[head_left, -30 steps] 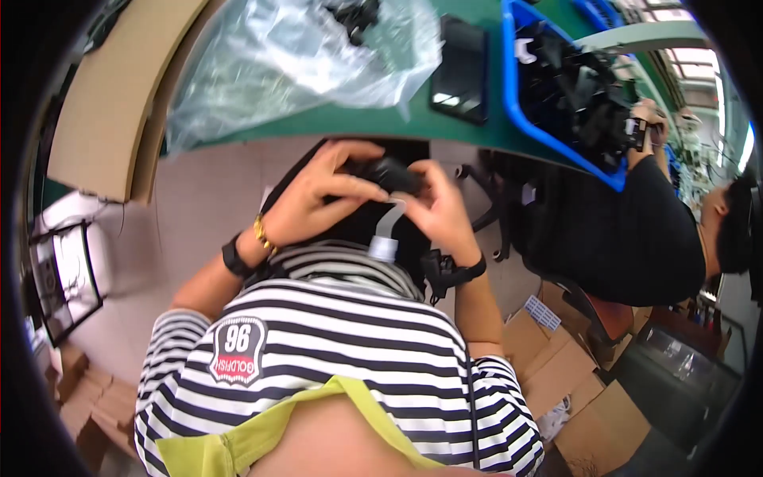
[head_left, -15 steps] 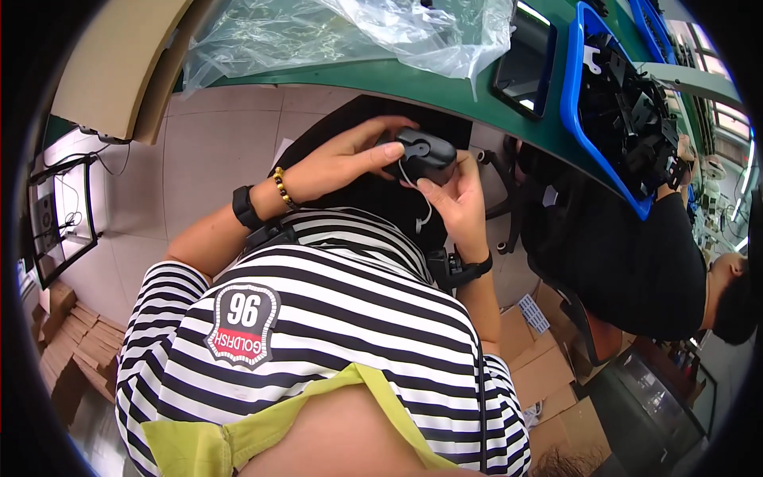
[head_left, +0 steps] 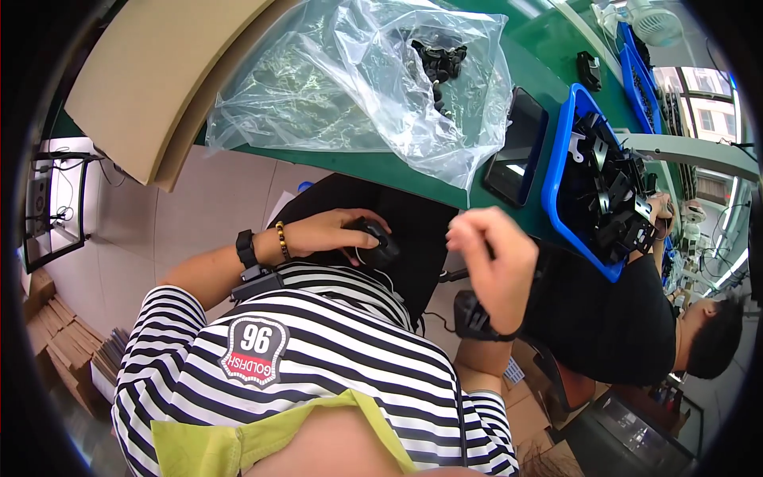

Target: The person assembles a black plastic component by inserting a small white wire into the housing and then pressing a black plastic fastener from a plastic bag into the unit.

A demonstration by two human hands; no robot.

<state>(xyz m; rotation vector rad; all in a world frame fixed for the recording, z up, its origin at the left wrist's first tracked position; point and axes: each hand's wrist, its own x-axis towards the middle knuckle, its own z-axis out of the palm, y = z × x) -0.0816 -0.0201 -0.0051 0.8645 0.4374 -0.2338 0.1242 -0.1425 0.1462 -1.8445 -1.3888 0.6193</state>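
Observation:
My left hand is wrapped round a black plastic device with rounded ends, held low over my lap. A thin white cord shows beside the device. My right hand is raised away from it, off the near edge of the green table. Its fingers look bent but are smeared by motion, so I cannot make out whether anything is in them. The nearest thing to that hand on the table is a dark phone-like slab.
A clear plastic bag with small black parts lies on the table. A blue bin of black and metal parts stands at the right. A co-worker in black sits beyond it. Cardboard juts over the table's left end.
My right hand has let go of the black device and swung up to the right. My left hand has drawn the device lower and to the left. More of the table is in view.

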